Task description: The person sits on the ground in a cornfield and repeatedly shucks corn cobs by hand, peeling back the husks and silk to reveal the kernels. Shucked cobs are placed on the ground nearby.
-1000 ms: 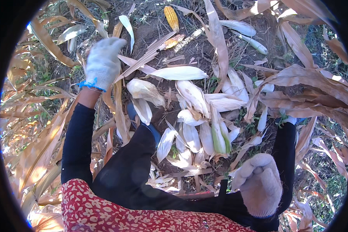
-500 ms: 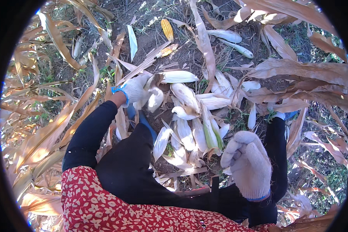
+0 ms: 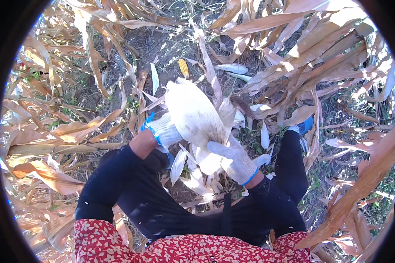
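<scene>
A large pale ear of corn in its husk is held up in front of me, tilted, its broad end to the far left. My left hand, in a white knit glove with a blue cuff, grips it from the left; the fingers are hidden behind the husk. At the ear's near right end, my gloved right hand closes on the husk, thumb lying across the front. Loose husk leaves flare out beside the right hand. Whether any kernels are bared on this ear cannot be seen.
Below the hands lies a heap of pale husks between my legs. Farther off are a bare yellow corn cob and a husked-over ear. Dry corn stalks and leaves crowd both sides, one long leaf hanging close at right.
My right hand has moved left and forward from above my right leg onto the ear. The left hand has come nearer with the ear, raising it over the heap. The view has shifted.
</scene>
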A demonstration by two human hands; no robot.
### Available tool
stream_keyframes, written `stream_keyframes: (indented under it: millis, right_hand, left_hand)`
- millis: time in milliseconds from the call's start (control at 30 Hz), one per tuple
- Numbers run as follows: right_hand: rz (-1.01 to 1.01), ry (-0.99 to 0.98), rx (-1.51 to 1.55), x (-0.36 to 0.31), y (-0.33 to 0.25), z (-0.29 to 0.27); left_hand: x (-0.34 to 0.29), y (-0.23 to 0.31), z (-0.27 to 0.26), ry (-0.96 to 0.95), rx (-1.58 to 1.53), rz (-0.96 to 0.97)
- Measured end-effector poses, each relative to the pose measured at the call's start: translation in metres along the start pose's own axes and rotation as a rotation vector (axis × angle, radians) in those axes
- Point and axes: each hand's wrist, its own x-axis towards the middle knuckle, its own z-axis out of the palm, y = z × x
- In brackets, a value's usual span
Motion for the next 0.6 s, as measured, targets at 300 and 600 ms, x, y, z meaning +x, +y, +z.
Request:
stream_keyframes:
  millis: [300, 600]
  right_hand:
    - [0.133, 0.141, 0.11, 0.001, 0.038, -0.023]
    - [0.114, -0.066, 0.521, 0.005, 0.049, -0.023]
  left_hand:
    - [-0.037, 0.036, 0.066, 0.53, 0.895, -0.246]
    - [0.008, -0.006, 0.076, 0.758, 0.063, -0.11]
